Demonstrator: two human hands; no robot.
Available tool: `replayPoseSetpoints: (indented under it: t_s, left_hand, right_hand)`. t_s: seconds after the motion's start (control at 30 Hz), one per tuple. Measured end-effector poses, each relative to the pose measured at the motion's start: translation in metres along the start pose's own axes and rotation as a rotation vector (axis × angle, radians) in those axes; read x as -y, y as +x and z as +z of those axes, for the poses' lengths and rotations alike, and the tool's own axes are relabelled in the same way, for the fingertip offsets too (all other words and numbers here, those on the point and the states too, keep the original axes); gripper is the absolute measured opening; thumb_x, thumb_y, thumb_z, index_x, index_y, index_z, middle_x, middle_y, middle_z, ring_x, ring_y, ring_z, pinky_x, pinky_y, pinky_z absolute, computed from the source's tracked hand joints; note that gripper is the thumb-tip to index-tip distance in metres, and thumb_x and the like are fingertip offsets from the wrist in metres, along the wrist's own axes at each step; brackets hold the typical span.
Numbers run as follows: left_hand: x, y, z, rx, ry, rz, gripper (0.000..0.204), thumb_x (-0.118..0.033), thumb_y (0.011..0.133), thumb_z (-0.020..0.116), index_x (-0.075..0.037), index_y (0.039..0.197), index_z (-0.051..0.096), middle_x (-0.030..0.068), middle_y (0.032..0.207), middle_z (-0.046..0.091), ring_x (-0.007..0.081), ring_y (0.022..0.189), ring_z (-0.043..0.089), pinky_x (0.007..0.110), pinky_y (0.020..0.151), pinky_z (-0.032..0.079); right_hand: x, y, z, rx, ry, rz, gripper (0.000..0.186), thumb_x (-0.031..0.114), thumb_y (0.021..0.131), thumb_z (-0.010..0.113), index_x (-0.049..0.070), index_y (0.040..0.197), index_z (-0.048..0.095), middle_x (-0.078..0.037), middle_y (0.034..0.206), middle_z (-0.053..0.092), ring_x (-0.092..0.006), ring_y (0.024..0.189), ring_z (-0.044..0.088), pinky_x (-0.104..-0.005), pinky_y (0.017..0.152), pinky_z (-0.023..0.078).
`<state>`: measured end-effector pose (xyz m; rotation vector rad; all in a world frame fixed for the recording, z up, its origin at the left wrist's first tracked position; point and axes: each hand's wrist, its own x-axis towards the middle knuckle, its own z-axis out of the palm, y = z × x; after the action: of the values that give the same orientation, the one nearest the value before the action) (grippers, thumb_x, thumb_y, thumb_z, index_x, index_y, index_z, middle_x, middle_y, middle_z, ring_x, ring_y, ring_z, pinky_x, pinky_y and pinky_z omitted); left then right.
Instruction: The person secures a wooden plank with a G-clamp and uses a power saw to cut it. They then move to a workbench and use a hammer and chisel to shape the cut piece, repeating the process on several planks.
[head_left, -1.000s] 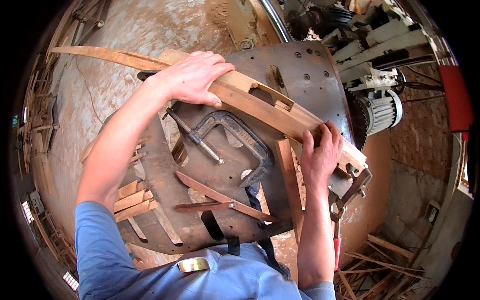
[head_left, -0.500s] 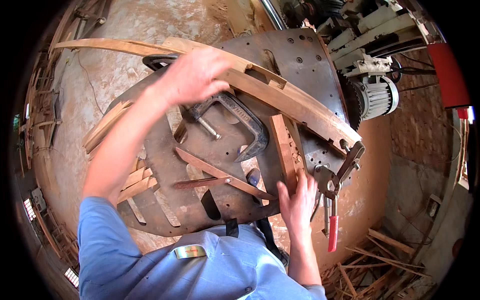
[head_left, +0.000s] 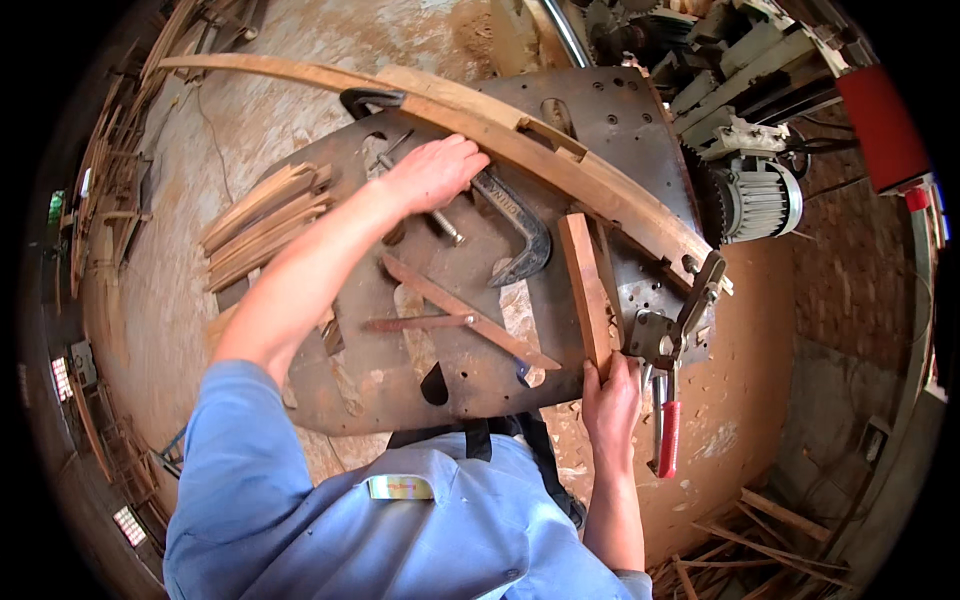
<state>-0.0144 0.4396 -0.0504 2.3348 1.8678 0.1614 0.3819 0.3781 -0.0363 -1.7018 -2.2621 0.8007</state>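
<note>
Pinching is done by the right hand (head_left: pixel 613 395): near end of the wooden block (head_left: pixel 587 290) is taken between thumb and fingers. Block is laid on the metal desk (head_left: pixel 500 390), directly ahead of that hand; its long axis is pointed away from the palm, tilted slightly left, far end brought up near the curved beam (head_left: pixel 560 175). Right hand is the nearer one, in contact. Left hand (head_left: pixel 435 178) is placed well apart, further forward and left, palm down, fingers loosely together over the C-clamp (head_left: pixel 536 240); whether the clamp frame is gripped can't be told. Beam is seen just beyond the left fingertips, hinged slats (head_left: pixel 440 295) between the hands, red handle (head_left: pixel 669 440) just right of the right hand

Diff: a second ago both hands were placed on the beam. Half a second ago the left hand was blurred, overlapping the beam, and the right was already at the block's near end, fingers looser. Now the beam is touched by neither hand, as far as can be seen
</note>
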Motion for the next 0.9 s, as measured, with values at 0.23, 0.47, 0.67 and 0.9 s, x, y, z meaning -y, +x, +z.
replayPoseSetpoints:
  t_s: [0.23,0.47,0.67,0.9]
  left_hand:
    - [-0.016,-0.013,-0.062,0.067,0.065,0.022,0.039,0.001,0.076,0.063,-0.001,0.114,0.055,0.0141,0.104,0.055,0.0327,0.103,0.056,0.040,0.090,0.051]
    - [-0.067,-0.084,-0.157,-0.324,0.236,-0.301,0.032,0.002,0.080,0.057,-0.002,0.111,0.052,0.0151,0.098,0.060,0.0307,0.088,0.063,0.040,0.078,0.054]
    - [-0.124,-0.220,-0.183,-0.871,-0.779,-0.842,0.026,-0.003,0.086,0.059,0.001,0.110,0.055,0.0102,0.083,0.061,0.0193,0.075,0.063,0.032,0.072,0.053]
    - [-0.213,-0.338,-0.122,-1.034,-1.478,-1.190,0.036,-0.004,0.086,0.060,0.004,0.120,0.054,0.0068,0.072,0.055,0.0188,0.066,0.059,0.038,0.067,0.054]
  right_hand:
    - [-0.006,-0.002,0.005,0.024,-0.071,-0.052,0.026,0.018,0.084,0.072,-0.001,0.093,0.058,-0.022,0.098,0.059,-0.0411,0.091,0.060,-0.0486,0.075,0.052]
    - [-0.010,-0.001,0.002,0.019,-0.051,-0.145,0.039,0.021,0.084,0.073,-0.003,0.110,0.056,-0.025,0.103,0.059,-0.0434,0.096,0.060,-0.0490,0.078,0.053]
    - [0.004,-0.010,-0.014,-0.109,0.092,-0.322,0.060,0.015,0.082,0.076,-0.005,0.131,0.050,-0.028,0.120,0.056,-0.0418,0.115,0.053,-0.0464,0.099,0.044]
    - [0.056,-0.006,0.017,0.116,0.098,-0.612,0.059,0.020,0.080,0.076,-0.004,0.129,0.052,-0.022,0.124,0.058,-0.0375,0.115,0.054,-0.0435,0.099,0.045]
